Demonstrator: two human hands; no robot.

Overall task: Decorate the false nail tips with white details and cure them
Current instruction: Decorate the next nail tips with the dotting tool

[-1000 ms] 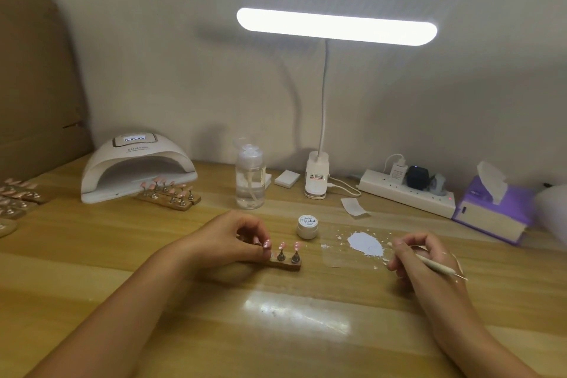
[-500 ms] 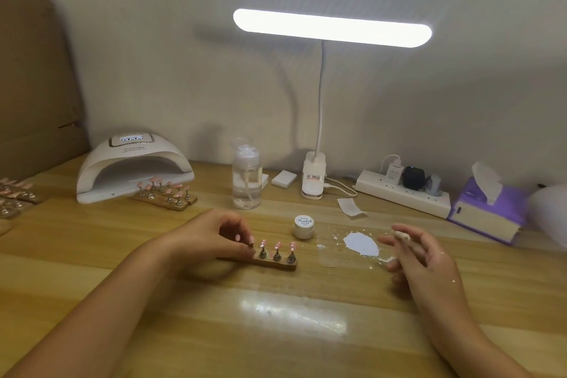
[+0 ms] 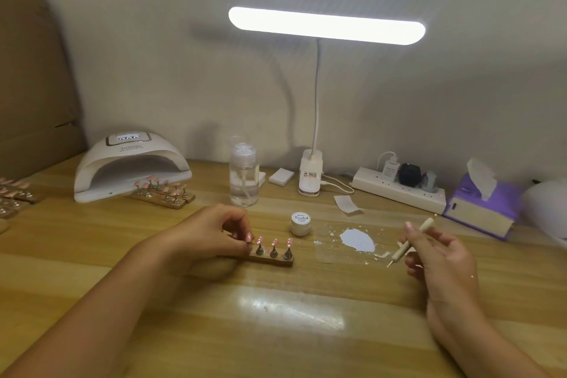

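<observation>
1. Three pink nail tips (image 3: 274, 243) are standing on one wooden holder (image 3: 270, 258), just left of the one gel pot (image 3: 300, 223).
2. The left hand (image 3: 208, 233) is pinching the holder's left end.
3. The right hand (image 3: 441, 258), well right of the pot, is gripping one dotting pen (image 3: 412, 238).
4. The pen is now showing full length, tip down; half a second ago only its end showed.
</observation>
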